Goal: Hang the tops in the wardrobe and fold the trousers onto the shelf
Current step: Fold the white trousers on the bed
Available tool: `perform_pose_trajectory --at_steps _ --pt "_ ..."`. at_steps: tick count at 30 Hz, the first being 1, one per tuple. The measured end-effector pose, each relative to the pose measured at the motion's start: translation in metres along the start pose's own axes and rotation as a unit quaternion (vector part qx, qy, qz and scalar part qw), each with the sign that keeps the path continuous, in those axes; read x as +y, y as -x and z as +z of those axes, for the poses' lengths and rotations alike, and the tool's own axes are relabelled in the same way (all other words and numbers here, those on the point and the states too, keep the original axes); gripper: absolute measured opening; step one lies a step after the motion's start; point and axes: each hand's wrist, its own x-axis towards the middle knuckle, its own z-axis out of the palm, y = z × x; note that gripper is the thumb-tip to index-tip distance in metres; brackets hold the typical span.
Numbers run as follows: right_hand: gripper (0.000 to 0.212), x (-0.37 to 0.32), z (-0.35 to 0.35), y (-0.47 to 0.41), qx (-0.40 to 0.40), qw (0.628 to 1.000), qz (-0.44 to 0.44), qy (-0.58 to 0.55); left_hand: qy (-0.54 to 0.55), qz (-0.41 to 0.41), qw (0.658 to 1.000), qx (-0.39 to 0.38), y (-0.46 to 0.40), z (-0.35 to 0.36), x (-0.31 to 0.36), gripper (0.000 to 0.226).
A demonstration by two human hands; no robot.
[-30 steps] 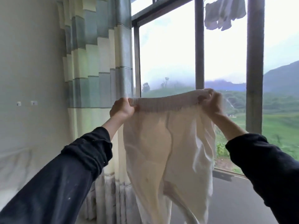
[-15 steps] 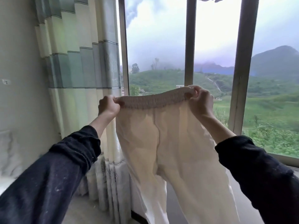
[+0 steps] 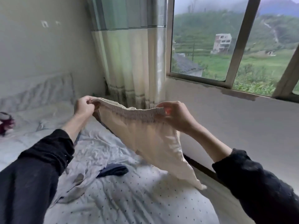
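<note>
Cream trousers with a ribbed elastic waistband hang between my hands above the bed. My left hand grips the waistband's left end and my right hand grips its right end. The legs trail down to the right and reach the bed's right edge. A dark blue garment lies crumpled on the bedding below the trousers, beside a pale grey patterned one. No wardrobe or shelf is in view.
The bed with dotted white bedding fills the lower view. A pillow leans on the left wall. A striped curtain hangs in the corner, a window beside it. A dark red item sits far left.
My hands have come down from window height to just above the bed with the trousers, and my view has tilted down to the bedding.
</note>
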Motion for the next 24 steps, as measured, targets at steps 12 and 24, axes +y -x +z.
perform_pose_trajectory --at_steps 12,24 --pt "0.031 -0.116 0.101 0.013 -0.31 0.945 -0.109 -0.012 0.148 -0.064 0.984 0.076 0.041 -0.137 -0.029 0.04" --pt "0.039 -0.17 0.259 0.052 -0.467 0.87 -0.141 -0.065 0.149 -0.18 0.949 0.213 0.088 -0.247 -0.139 0.045"
